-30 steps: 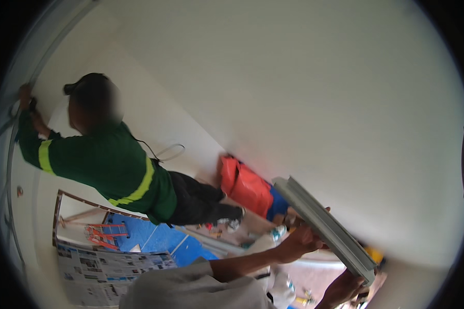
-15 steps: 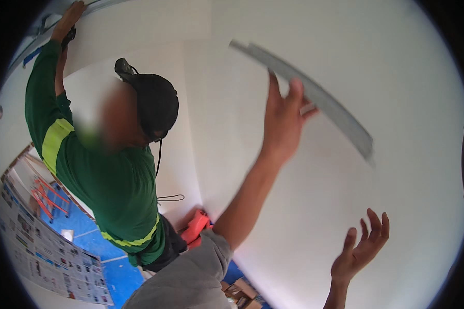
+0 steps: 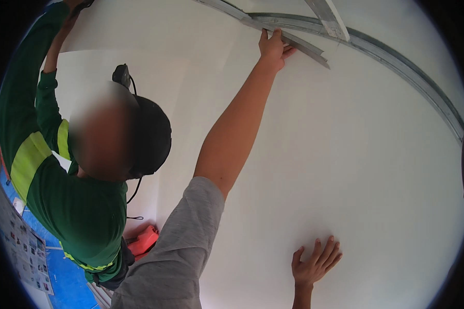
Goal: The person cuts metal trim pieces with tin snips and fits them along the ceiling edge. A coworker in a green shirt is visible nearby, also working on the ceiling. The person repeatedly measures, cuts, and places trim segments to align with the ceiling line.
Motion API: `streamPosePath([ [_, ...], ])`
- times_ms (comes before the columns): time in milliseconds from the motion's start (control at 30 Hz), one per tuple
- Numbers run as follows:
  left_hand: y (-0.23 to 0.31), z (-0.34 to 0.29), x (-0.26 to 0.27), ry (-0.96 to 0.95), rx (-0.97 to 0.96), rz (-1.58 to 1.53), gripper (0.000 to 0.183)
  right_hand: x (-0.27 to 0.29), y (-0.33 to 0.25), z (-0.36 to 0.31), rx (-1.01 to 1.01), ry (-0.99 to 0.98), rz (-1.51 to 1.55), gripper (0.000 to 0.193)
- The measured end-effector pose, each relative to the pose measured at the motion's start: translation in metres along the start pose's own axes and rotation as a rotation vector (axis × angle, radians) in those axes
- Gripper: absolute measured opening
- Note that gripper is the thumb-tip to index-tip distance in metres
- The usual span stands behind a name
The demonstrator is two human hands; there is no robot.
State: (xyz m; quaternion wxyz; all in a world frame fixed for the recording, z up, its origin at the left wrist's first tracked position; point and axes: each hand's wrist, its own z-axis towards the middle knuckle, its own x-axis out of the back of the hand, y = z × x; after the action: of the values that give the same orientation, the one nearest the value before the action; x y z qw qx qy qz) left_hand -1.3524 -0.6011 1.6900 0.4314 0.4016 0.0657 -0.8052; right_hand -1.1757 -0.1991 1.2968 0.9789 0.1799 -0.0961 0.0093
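My left hand (image 3: 273,51), at the end of a raised arm in a grey sleeve, grips a short grey metal channel piece (image 3: 308,47) between thumb and fingers. The piece lies just under a long metal wall channel (image 3: 397,64) at the top of the white wall (image 3: 376,170); its far end overlaps that channel, though I cannot tell if they touch. Low on the right, my right hand (image 3: 317,262) has its fingers spread over the wall, holding nothing. Whether its palm presses the wall is unclear.
At left, close to my arm, a co-worker in a green top (image 3: 77,216) and black cap (image 3: 154,136) reaches up. A metal crosspiece (image 3: 331,19) meets the upper channel. Below are a red object (image 3: 145,240), blue floor covering (image 3: 69,280) and a printed sheet (image 3: 21,247).
My left hand has raised the channel piece to the channel at the wall's top. My right hand has shifted left and lower, fingers spread. The view has tilted upward, bringing the upper channel into sight.
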Motion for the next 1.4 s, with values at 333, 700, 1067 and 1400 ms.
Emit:
streamPosePath([
  [333,0.002,0.048,-0.012,0.026,0.028,-0.049,0.08,-0.011,0.002,-0.01,-0.009,0.067,-0.02,0.045],
  [700,-0.041,0.026,-0.016,0.13,0.053,-0.071,0.047,-0.004,0.014,-0.042,-0.047,-0.005,-0.05,0.041],
  [1067,-0.086,0.013,-0.002,0.345,0.279,-0.088,0.047,0.074,0.014,-0.06,-0.023,-0.19,-0.123,0.038],
  [1400,-0.099,0.017,0.008,0.329,0.309,-0.082,0.056,0.092,0.002,-0.067,-0.033,-0.276,-0.151,0.038],
])
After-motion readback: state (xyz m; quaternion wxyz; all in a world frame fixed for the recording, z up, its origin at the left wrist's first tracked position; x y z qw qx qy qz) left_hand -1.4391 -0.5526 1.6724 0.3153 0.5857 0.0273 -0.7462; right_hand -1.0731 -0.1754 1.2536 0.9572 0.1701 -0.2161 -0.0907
